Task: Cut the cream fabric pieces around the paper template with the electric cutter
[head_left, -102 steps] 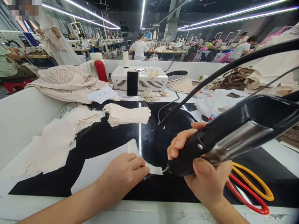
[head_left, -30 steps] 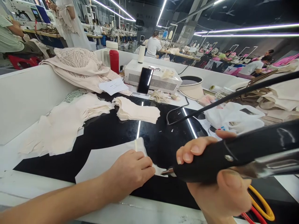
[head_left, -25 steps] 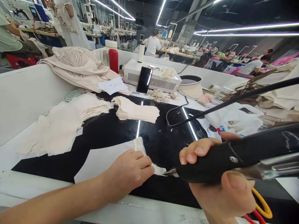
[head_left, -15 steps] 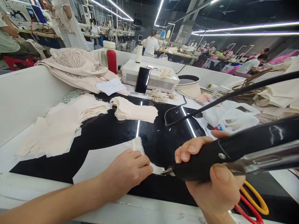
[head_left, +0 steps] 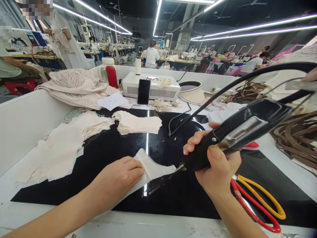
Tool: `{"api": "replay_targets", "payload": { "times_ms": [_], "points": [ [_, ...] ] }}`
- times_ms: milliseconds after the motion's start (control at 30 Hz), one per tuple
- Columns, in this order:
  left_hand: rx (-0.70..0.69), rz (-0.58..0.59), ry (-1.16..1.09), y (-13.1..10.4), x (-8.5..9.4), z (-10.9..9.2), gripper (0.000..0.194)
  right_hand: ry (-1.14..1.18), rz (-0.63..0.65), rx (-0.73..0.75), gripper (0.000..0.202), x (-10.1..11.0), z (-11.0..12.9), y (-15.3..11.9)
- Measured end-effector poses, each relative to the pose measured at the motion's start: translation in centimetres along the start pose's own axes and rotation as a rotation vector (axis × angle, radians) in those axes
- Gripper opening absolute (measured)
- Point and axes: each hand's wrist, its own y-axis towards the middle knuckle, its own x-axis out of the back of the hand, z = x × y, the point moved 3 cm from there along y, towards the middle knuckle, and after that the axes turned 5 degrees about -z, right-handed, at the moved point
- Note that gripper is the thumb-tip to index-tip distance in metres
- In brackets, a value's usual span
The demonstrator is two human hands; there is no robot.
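My left hand point(head_left: 126, 172) is closed on a pale fabric piece point(head_left: 159, 169) over the black work surface, its fingers curled round the left part. The piece has a curved upper edge and a strip across it; its far side is under my hand. In my right hand point(head_left: 218, 162) is a black corded handpiece point(head_left: 237, 132) with a metal lever and a narrow metal tip. That tip meets the fabric's pointed right end. By my right wrist lie scissors with red and yellow handles point(head_left: 260, 201), partly hidden.
Stacked cream fabric pieces point(head_left: 138, 123) lie behind my hands, with a larger pile point(head_left: 56, 145) at left. A phone point(head_left: 144, 92) leans on a vented white box point(head_left: 160, 86). The tool's cable point(head_left: 218, 91) arches at right near brown straps point(head_left: 297, 135). Other people work beyond the partition.
My left hand has shifted left, and the fabric is turned, showing more beside my fingers. The handpiece is tilted more steeply, its tip still at the fabric's end. The view has shifted somewhat.
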Motion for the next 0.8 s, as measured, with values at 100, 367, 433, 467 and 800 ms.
{"api": "replay_targets", "payload": {
  "times_ms": [100, 367, 433, 467, 800],
  "points": [
    [0.118, 0.034, -0.06, -0.3, 0.0, -0.9, 0.02, 0.045, 0.003, -0.002, 0.04, -0.2, -0.2, 0.0],
    [0.312, 0.187, -0.301, 0.9, 0.9, -2.1, 0.021, 0.111, 0.098, -0.025, 0.042, -1.4, -0.3, -1.3],
    [0.272, 0.163, -0.235, 1.7, 1.1, -1.6, 0.022, 0.123, 0.105, -0.022, 0.037, -1.7, -0.5, -1.3],
    [0.244, 0.155, -0.205, 2.3, 1.0, -1.3, 0.023, 0.127, 0.109, -0.021, 0.035, -1.9, -0.6, -1.2],
    [0.155, 0.361, -0.319, 5.7, -1.3, 0.8, 0.042, 0.173, 0.153, -0.087, 0.028, -3.0, -1.6, -1.2]
  ]
}}
